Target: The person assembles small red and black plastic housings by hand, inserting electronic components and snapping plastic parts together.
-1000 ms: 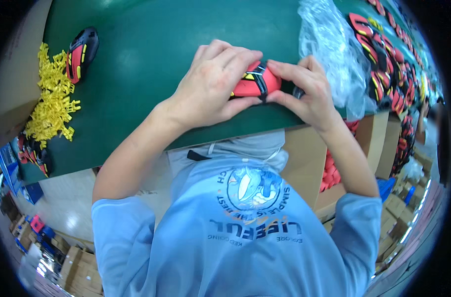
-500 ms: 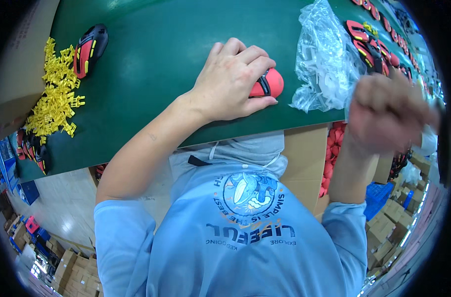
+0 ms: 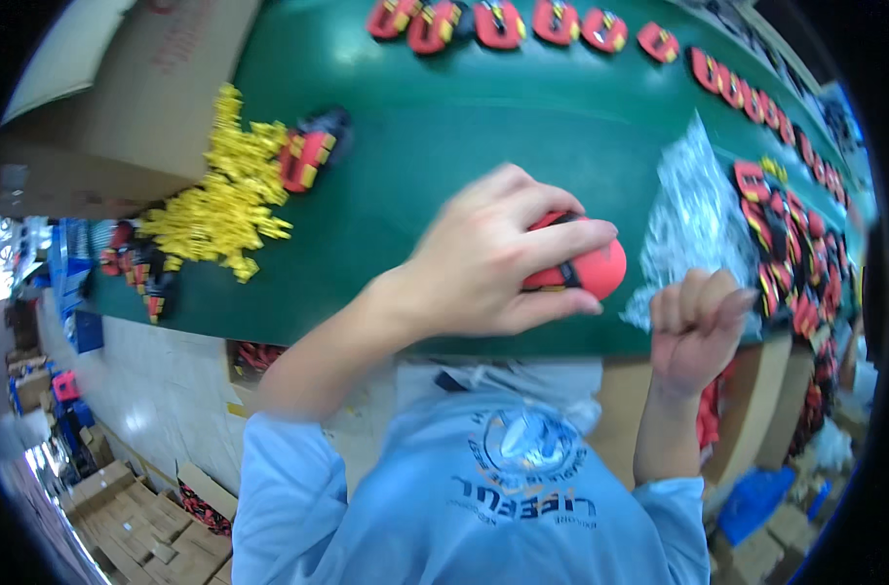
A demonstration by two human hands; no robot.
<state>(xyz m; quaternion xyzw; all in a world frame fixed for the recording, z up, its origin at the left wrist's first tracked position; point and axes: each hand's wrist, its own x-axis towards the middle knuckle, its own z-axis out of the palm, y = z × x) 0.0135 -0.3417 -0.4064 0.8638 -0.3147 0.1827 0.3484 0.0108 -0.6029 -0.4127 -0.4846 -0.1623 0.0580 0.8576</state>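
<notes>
Head view: a green table fills the upper half of the frame, its near edge crossing the middle. Below centre, a person in a light blue printed shirt sits or stands close against it. A large cardboard box occupies the upper left.

From the lower left of centre, the person's left forearm slants up and right, ending in the left hand at mid-frame, back upward, knuckles raised. Its fingers arch over the top and its thumb stretches along the near side, clasping what lies beneath.

A heap of red-and-black pieces spreads down the right side; just beside it lies a crumpled clear plastic bag. Left of centre, yellow plastic parts are piled near the box.

The right hand, well apart from the left, is raised right of centre before the bag's lower end, wrist upright, fingers curled in, thumb angled up to the right; whether it grips anything cannot be told.

Along the upper edge, red-and-black pieces run in a row. The rounded red-and-black shell in the left hand's clasp sits over the table just right of centre, its smooth red end exposed.
</notes>
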